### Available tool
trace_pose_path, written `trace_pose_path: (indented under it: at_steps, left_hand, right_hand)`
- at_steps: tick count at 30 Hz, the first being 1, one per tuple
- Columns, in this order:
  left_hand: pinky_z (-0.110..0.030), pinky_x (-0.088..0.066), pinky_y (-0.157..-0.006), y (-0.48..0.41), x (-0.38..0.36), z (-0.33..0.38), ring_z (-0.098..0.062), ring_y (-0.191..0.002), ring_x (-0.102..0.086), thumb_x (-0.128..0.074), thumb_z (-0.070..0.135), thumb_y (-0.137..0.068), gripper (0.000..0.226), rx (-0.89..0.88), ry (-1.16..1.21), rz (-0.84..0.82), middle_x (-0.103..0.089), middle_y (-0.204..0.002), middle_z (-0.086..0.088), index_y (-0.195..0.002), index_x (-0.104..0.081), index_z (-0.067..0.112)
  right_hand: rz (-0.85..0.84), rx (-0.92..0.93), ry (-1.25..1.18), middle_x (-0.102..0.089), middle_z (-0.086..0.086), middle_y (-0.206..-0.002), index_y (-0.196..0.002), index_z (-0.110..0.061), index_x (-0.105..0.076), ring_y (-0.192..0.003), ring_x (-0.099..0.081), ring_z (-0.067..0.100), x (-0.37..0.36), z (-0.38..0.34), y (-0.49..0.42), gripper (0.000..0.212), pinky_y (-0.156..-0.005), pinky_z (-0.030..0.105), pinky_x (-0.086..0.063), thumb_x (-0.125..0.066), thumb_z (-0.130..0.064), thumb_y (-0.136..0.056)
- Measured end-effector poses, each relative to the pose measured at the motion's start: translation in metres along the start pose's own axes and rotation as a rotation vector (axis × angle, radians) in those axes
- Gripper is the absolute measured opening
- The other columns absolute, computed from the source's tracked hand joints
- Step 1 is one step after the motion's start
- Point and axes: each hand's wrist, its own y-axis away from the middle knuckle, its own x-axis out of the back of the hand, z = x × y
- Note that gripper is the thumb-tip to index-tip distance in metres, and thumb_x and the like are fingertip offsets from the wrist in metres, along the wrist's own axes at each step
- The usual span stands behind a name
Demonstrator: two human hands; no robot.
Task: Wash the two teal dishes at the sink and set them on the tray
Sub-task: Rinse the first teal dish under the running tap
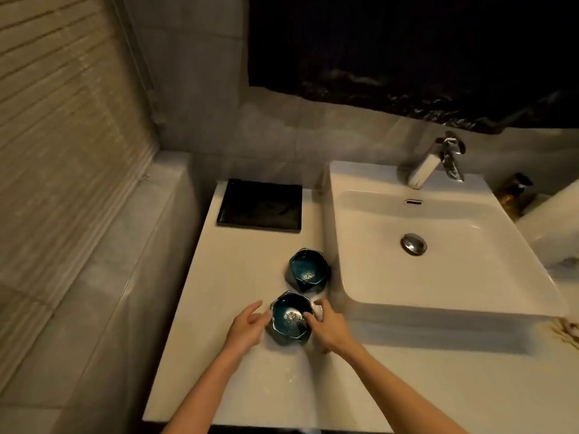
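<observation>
Head view of a white table (250,277) with a raised rectangular sink (360,245) at its right. Two teal dishes stand upright on the table just left of the sink's front corner: the far teal dish (308,270), and close in front of it the near teal dish (288,317). Both have gold speckling inside. The left hand (247,327) lies at the near dish's left rim, its fingers (255,308) straight and slightly spread; contact with the rim cannot be judged. The right hand (329,327) grips the dish's right rim, its fingers (308,316) curled, one hooked over the edge. A black rectangular tray (260,205) lies at the table's far edge, well apart from the dishes. A chrome faucet (435,161) stands behind the basin; a metal drain plug (413,243) sits in its floor.
</observation>
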Motion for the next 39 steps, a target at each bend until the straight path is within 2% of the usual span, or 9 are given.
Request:
trace_pose_path:
  at_steps: [5,10,13,16,20,24,31,35,39]
  left_hand:
    - [-0.035,-0.048,-0.097,-0.01,-0.011,-0.016,-0.014,-0.105,-0.061,-0.07,0.014,-0.084,0.046,-0.022,-0.004,-0.008,-0.064,-0.12,-0.004,-0.128,-0.057,0.015]
    - [-0.035,-0.051,-0.092,-0.006,-0.01,-0.016,-0.008,-0.094,-0.061,-0.069,0.008,-0.083,0.043,-0.039,-0.014,0.015,-0.068,-0.106,0.0,-0.125,-0.061,0.015]
    - [-0.028,-0.053,-0.084,0.005,-0.004,-0.01,-0.008,-0.092,-0.06,-0.071,0.009,-0.082,0.045,-0.047,0.022,0.012,-0.066,-0.099,0.002,-0.125,-0.061,0.017]
    - [-0.019,-0.055,-0.066,0.024,0.004,0.011,-0.008,-0.088,-0.063,-0.072,0.009,-0.081,0.043,-0.098,0.141,-0.031,-0.066,-0.099,0.0,-0.119,-0.061,0.025]
    - [-0.046,-0.055,-0.087,0.037,-0.001,0.049,-0.03,-0.097,-0.069,-0.074,0.018,-0.08,0.05,-0.095,0.272,-0.189,-0.069,-0.111,-0.008,-0.126,-0.058,0.031]
    - [-0.042,-0.056,-0.084,0.037,-0.031,0.095,-0.031,-0.095,-0.069,-0.068,0.019,-0.084,0.044,-0.114,0.332,-0.337,-0.068,-0.115,0.001,-0.122,-0.057,0.037]
    - [-0.034,-0.06,-0.071,0.005,-0.115,0.148,-0.019,-0.102,-0.065,-0.07,0.005,-0.082,0.061,-0.335,0.155,-0.272,-0.066,-0.115,-0.003,-0.126,-0.053,0.042]
    - [-0.039,-0.054,-0.091,-0.018,-0.164,0.168,-0.026,-0.121,-0.053,-0.075,0.006,-0.077,0.077,-0.57,-0.075,-0.305,-0.053,-0.132,0.003,-0.126,-0.047,0.057]
    - [-0.024,-0.055,-0.085,-0.031,-0.213,0.179,-0.026,-0.111,-0.06,-0.077,0.0,-0.072,0.082,-0.677,-0.12,-0.297,-0.054,-0.124,0.008,-0.13,-0.044,0.047]
  right_hand:
    - [0.009,0.039,0.046,-0.062,0.015,-0.115,-0.121,-0.011,-0.048,-0.1,-0.059,0.03,-0.007,-0.009,-0.002,0.027,-0.085,0.036,-0.048,-0.043,-0.02,-0.096]
    - [-0.034,0.087,0.125,-0.061,0.019,-0.11,-0.117,-0.006,-0.045,-0.097,-0.059,0.033,-0.007,-0.012,0.002,0.024,-0.084,0.042,-0.05,-0.04,-0.014,-0.095]
    - [-0.08,0.096,0.073,-0.063,0.022,-0.093,-0.109,-0.008,-0.042,-0.075,-0.065,0.038,0.001,-0.016,0.014,0.017,-0.066,0.052,-0.055,-0.037,-0.014,-0.094]
    - [-0.098,0.133,-0.016,-0.064,0.023,-0.077,-0.108,-0.006,-0.042,-0.056,-0.065,0.038,0.024,-0.031,0.031,0.018,-0.052,0.047,-0.056,-0.035,-0.013,-0.093]
    - [-0.045,0.209,-0.067,-0.067,0.023,-0.067,-0.1,-0.002,-0.049,-0.051,-0.065,0.033,0.071,-0.052,0.047,0.018,-0.052,0.041,-0.055,-0.036,-0.011,-0.091]
    - [-0.017,0.195,-0.102,-0.069,0.02,-0.065,-0.1,0.001,-0.058,-0.051,-0.066,0.03,0.126,-0.056,0.041,0.027,-0.049,0.027,-0.054,-0.038,-0.015,-0.091]
    - [-0.129,0.213,-0.17,-0.068,0.011,-0.1,-0.142,-0.022,-0.036,-0.083,-0.069,0.024,0.221,-0.005,0.005,0.042,-0.071,0.03,-0.058,-0.041,-0.032,-0.101]
    - [-0.122,0.265,-0.102,-0.061,0.014,-0.117,-0.14,-0.02,-0.031,-0.085,-0.066,0.019,0.267,0.021,-0.03,0.045,-0.074,0.029,-0.056,-0.047,-0.017,-0.098]
    - [-0.131,0.342,-0.062,-0.063,0.013,-0.116,-0.133,-0.023,-0.029,-0.087,-0.063,0.018,0.302,0.049,-0.065,0.046,-0.073,0.028,-0.056,-0.051,-0.009,-0.095]
